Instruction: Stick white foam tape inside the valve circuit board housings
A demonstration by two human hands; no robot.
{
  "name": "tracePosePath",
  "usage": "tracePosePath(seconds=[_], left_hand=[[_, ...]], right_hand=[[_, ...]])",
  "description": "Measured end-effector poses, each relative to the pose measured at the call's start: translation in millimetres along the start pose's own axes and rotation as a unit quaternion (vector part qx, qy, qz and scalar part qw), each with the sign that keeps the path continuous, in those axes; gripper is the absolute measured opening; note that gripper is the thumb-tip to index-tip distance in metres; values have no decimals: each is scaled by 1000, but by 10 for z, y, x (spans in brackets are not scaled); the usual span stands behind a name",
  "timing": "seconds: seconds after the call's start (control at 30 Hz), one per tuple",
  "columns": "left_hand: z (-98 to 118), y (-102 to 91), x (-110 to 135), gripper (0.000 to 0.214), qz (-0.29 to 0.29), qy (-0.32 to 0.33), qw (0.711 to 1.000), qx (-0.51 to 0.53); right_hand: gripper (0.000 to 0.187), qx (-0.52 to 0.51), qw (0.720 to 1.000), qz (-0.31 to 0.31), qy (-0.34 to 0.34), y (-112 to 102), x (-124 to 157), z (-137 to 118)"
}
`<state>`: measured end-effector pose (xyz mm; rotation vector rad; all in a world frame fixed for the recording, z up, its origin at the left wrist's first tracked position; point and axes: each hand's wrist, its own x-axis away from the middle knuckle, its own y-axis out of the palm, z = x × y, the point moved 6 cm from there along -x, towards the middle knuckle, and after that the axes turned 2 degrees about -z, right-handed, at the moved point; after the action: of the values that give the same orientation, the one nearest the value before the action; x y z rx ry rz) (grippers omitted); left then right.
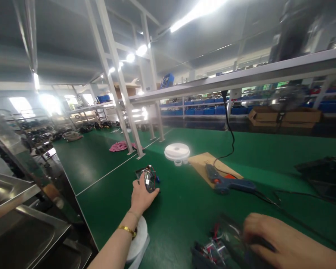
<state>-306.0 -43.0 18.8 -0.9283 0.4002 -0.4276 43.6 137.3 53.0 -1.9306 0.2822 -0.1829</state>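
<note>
My left hand (143, 195) reaches out over the green bench, its thumb and fingers around a small electronic assembly (149, 180) with red and black wires and a dark casing. Its underside is hidden, but it sits at or close to the bench top. At the lower right my right hand (268, 237), smeared by motion, has its fingers curled on a dark casing (201, 254) with red wires and shiny parts inside. A white roll (141, 243) lies under my left forearm. Beyond the right hand, a blue glue gun (232, 184) rests partly on a brown board (204, 162).
A white round disc (177, 151) with small white rings stands mid-bench. The glue gun's black cable (232, 138) hangs from the shelf (201, 85). White posts (128, 112) rise at the left, near a pink cloth (119, 146). Dark equipment (327, 175) lies right; metal trays (30, 231) stand left.
</note>
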Motion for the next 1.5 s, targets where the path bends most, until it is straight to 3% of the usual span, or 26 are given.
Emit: tracePosePath(seconds=[0.07,0.13,0.3,0.4,0.53,0.67,0.93,1.1,1.2,1.27,1.3,1.4,1.5], left_hand=[[173,84,157,96,-40,75,996,28],[341,159,341,99,-87,150,983,60],[565,260,734,102,-189,276,935,120],[554,258,780,100,-197,283,929,133],[499,259,679,102,-202,256,939,112],[481,240,546,103,-218,264,935,96],[385,224,266,100,-215,264,937,78],[403,55,307,97,-163,263,949,55],[466,-154,600,66,-20,267,961,73],[481,-232,930,34,78,275,952,106],[471,-223,1100,25,100,279,947,123],[319,-156,1453,19,122,264,945,146],[-14,-254,1492,25,181,207,958,85]], right_hand=[[23,-20,1000,-12,4,-69,-108,-91],[33,-34,999,30,-8,-182,-273,-209],[34,-29,995,100,2,-246,-803,-304],[36,-16,996,86,2,-129,-1088,-259],[26,-14,1000,4,-2,162,-1283,-215],[20,-27,999,-23,36,351,-1271,-177],[33,-32,998,7,62,375,-1149,-134],[27,27,998,0,49,370,-1121,-222],[20,77,997,21,-11,301,-1078,-370],[23,114,990,3,-87,300,-1042,-504],[25,131,983,-14,-128,316,-1025,-571],[27,177,958,-64,-218,383,-1016,-723],[19,213,940,-80,-254,450,-1081,-808]])
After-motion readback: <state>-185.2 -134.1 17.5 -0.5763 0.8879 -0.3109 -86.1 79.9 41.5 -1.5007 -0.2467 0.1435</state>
